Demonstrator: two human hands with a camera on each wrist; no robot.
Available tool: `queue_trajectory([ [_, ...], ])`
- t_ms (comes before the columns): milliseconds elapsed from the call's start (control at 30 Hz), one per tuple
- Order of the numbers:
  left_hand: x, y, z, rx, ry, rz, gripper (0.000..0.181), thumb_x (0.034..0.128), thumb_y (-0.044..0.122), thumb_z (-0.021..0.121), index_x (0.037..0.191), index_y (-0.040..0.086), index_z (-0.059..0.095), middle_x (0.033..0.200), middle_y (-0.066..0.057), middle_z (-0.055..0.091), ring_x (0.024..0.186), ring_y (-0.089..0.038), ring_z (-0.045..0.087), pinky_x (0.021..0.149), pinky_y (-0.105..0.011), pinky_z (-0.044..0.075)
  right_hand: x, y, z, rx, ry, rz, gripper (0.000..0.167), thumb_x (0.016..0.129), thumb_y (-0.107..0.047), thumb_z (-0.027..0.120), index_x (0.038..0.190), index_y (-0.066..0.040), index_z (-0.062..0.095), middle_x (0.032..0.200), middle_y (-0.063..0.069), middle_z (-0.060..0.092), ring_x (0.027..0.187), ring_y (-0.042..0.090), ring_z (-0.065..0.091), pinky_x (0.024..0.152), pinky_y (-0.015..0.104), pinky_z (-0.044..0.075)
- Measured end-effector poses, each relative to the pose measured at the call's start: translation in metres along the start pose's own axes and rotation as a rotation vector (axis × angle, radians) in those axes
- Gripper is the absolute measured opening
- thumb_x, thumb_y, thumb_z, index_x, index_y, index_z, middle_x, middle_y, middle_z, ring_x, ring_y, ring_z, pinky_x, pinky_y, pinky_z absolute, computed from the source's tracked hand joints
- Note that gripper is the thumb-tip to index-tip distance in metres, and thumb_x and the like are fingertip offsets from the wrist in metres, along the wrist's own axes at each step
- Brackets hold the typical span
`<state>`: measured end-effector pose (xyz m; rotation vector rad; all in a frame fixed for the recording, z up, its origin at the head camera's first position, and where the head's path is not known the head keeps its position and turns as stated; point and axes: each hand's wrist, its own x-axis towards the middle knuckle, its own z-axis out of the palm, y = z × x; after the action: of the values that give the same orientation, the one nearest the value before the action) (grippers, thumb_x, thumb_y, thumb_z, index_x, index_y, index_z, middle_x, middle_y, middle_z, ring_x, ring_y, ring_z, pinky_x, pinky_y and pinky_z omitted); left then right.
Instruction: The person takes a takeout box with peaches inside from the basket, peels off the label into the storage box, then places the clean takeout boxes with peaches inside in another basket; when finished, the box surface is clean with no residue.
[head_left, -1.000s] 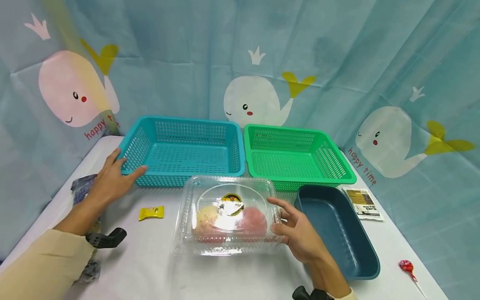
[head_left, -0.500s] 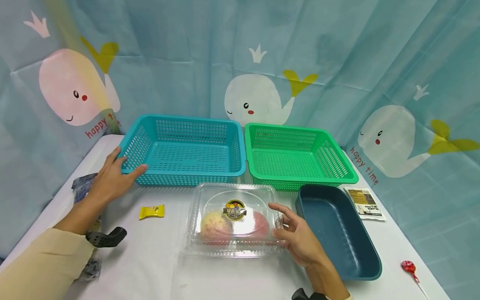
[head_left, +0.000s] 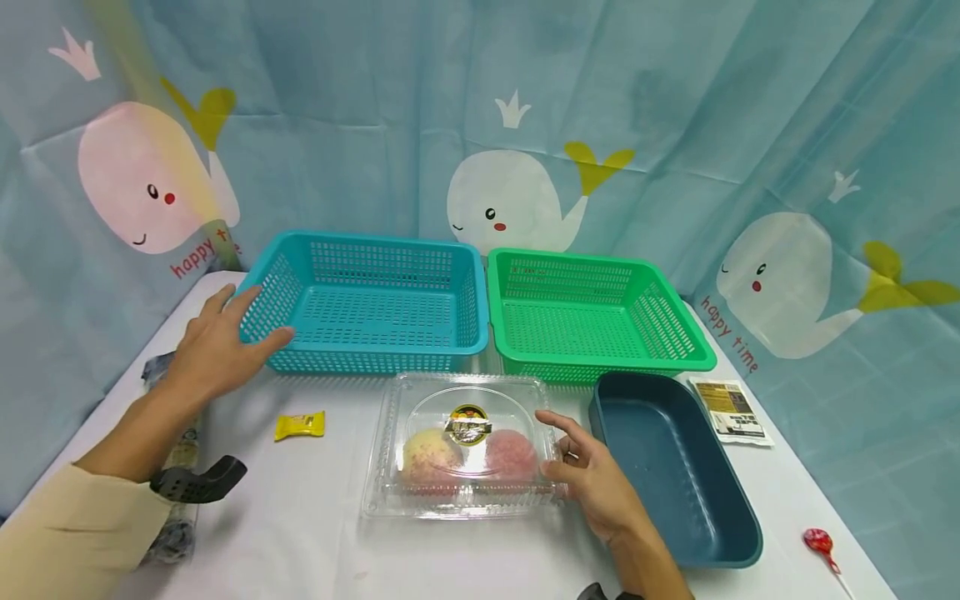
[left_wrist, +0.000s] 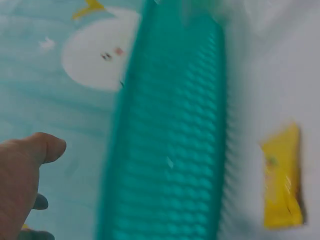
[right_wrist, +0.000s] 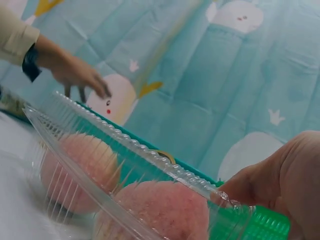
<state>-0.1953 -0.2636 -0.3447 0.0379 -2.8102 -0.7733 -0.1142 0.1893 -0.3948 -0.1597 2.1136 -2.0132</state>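
Note:
A clear plastic clamshell box (head_left: 472,392) sits near the middle of the white table in the head view. Two peaches (right_wrist: 162,207) show through its wall, and its lid bears a round black and yellow sticker (head_left: 468,425). My right hand (head_left: 596,479) grips the box's right edge, thumb toward the near side. In the right wrist view the thumb presses on the ridged rim. My left hand (head_left: 217,346) hovers with spread fingers by the left end of the blue basket (head_left: 375,358), holding nothing. Whether a fingertip touches that basket I cannot tell.
A green basket (head_left: 600,362) stands right of the blue one. In front of it is a dark blue tub (head_left: 675,475). A yellow wrapped snack (head_left: 300,425), a printed packet (head_left: 729,410) and a red lollipop (head_left: 819,542) lie about. A dark bag (head_left: 176,533) is partly under my left arm.
The clamshell box has shifted right and toward me with my right hand on it. My left hand has come off the blue basket's side, its fingers spreading wider.

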Motion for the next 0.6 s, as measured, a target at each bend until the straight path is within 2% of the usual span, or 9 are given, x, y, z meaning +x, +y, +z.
queue_trajectory([
  [167, -0.018, 0.03, -0.018, -0.036, 0.075, 0.071, 0.079, 0.0927, 0.043, 0.06, 0.154, 0.012, 0.022, 0.154, -0.028, 0.009, 0.135, -0.056, 0.012, 0.09, -0.08, 0.02, 0.0, 0.001, 0.003, -0.023, 0.05, -0.023, 0.061, 0.081, 0.005, 0.067, 0.138, -0.011, 0.052, 0.083, 0.011, 0.044, 0.062, 0.013, 0.038, 0.05, 0.021, 0.031],
  [267, -0.03, 0.045, -0.023, -0.098, 0.066, 0.096, 0.078, 0.093, 0.043, 0.061, 0.155, 0.016, 0.022, 0.155, -0.026, 0.01, 0.134, -0.056, 0.016, 0.088, -0.08, 0.023, 0.0, 0.001, 0.003, -0.021, 0.06, -0.035, 0.059, 0.083, 0.004, 0.066, 0.138, -0.012, 0.052, 0.082, 0.011, 0.044, 0.061, 0.013, 0.036, 0.05, 0.021, 0.03],
  [433, -0.05, 0.064, -0.018, -0.145, 0.061, 0.125, 0.079, 0.092, 0.041, 0.064, 0.155, 0.019, 0.023, 0.154, -0.027, 0.013, 0.13, -0.059, 0.022, 0.082, -0.081, 0.027, -0.001, 0.003, 0.003, -0.028, 0.077, -0.045, 0.057, 0.084, 0.003, 0.066, 0.137, -0.013, 0.053, 0.083, 0.012, 0.043, 0.063, 0.013, 0.036, 0.054, 0.022, 0.032],
  [600, -0.067, 0.077, -0.01, -0.196, 0.047, 0.165, 0.077, 0.0921, 0.039, 0.065, 0.155, 0.02, 0.025, 0.154, -0.026, 0.017, 0.134, -0.056, 0.018, 0.085, -0.082, 0.023, -0.001, 0.004, 0.004, -0.037, 0.092, -0.063, 0.056, 0.084, 0.004, 0.066, 0.136, -0.013, 0.054, 0.083, 0.012, 0.044, 0.065, 0.015, 0.038, 0.057, 0.025, 0.036],
])
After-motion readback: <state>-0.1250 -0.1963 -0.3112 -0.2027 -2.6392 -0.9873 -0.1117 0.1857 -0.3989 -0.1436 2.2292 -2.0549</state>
